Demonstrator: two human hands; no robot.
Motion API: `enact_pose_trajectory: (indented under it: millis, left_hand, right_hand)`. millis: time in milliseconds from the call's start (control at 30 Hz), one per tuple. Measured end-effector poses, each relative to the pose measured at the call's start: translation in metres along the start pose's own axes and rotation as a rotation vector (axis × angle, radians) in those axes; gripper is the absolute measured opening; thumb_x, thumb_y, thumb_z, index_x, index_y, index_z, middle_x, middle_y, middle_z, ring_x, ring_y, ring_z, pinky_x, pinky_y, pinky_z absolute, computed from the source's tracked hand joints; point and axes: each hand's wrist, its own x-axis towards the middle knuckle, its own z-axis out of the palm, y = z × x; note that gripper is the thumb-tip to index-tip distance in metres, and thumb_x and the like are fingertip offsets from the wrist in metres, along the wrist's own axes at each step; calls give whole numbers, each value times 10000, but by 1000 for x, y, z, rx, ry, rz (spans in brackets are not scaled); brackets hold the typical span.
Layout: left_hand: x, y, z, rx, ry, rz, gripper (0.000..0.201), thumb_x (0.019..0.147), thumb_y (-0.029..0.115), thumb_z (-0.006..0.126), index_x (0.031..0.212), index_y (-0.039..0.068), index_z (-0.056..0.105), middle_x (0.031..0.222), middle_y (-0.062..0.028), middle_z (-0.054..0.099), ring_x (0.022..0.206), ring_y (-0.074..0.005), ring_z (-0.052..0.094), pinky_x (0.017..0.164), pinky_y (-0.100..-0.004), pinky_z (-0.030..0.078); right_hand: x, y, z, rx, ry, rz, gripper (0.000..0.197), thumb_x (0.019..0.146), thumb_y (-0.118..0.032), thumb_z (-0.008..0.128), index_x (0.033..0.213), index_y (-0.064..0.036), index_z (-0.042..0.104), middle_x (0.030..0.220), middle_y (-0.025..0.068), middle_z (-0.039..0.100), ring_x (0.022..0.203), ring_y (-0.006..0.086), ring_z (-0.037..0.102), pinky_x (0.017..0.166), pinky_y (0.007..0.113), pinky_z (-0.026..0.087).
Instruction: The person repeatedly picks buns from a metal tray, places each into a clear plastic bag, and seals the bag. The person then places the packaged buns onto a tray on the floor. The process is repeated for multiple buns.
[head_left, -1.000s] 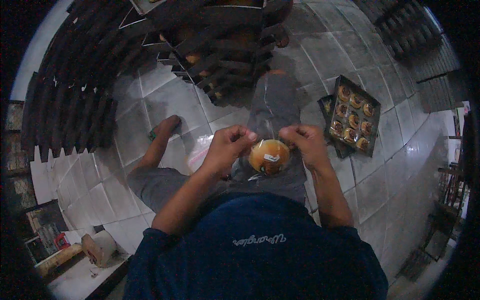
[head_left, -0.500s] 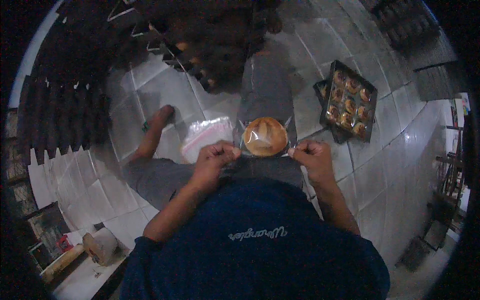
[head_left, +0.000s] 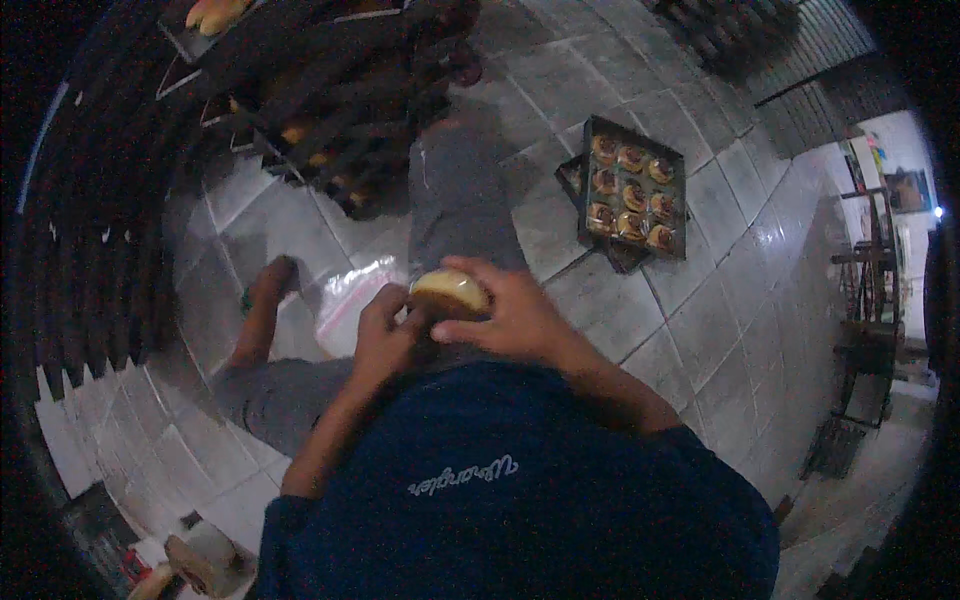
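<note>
Over the lap, above a tiled floor, a round golden bun is held between both hands. The right hand is curled over its near and right side, fingers closed against it; the left hand is pressed to its left edge, fingers bent tight on it. Whether a thin wrapper lies around the bun cannot be told; the frame is blurred there.

The step in hand is judged to be the handling or bagging of a single bun, taken one at a time. A clear plastic bag lies flat on the floor just beyond the left hand, beside a bare foot. The next move would seem to call for a light hold, so the soft crust is not dented, and for one hand to be freed for the bag.

A dark tray of similar buns is set on the floor to the right, well apart from the hands. A dark rack with more buns stands ahead.
</note>
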Motion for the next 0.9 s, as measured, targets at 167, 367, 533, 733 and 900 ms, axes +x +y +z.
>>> enact_pose_trajectory:
  millis: [167,367,533,733,900]
  left_hand:
    - [-34,-50,-25,-403,498,-17,195,1023,174,626,1146,25,652,1101,-123,663,1003,-190,650,836,-354,549]
    - [-34,-106,-40,845,366,27,410,907,97,647,1313,40,643,1486,-179,551,1219,-444,573,1062,-575,454]
    - [-28,-106,-47,1079,328,124,529,872,222,696,1389,137,616,1547,-147,516,1319,-525,487,1117,-722,343]
    - [-54,-87,-45,712,594,252,185,761,116,735,901,14,673,1280,-185,622,1200,-460,531,1086,-694,369]
    - [-91,-32,-57,691,521,436,276,857,251,797,819,57,604,1084,-166,638,951,-353,607,797,-476,484]
  right_hand:
    - [69,-38,42,46,-172,15,586,795,-261,883,1294,-36,675,1181,161,747,1085,262,727,949,389,561]
    - [256,-240,-49,-217,493,-1150,523,799,-206,873,1263,-51,688,1225,159,735,1104,312,726,948,397,571]
    - [373,-296,-73,-888,264,-1220,534,806,-262,877,1259,-52,687,1309,153,706,1170,302,701,960,388,563]
    - [209,-92,78,-567,-507,-851,486,829,-424,823,1148,-65,747,1145,172,734,1030,356,710,885,433,560]
    - [121,-1,130,-465,-684,-304,386,850,-413,794,1005,-60,795,915,124,779,862,328,738,792,456,570]
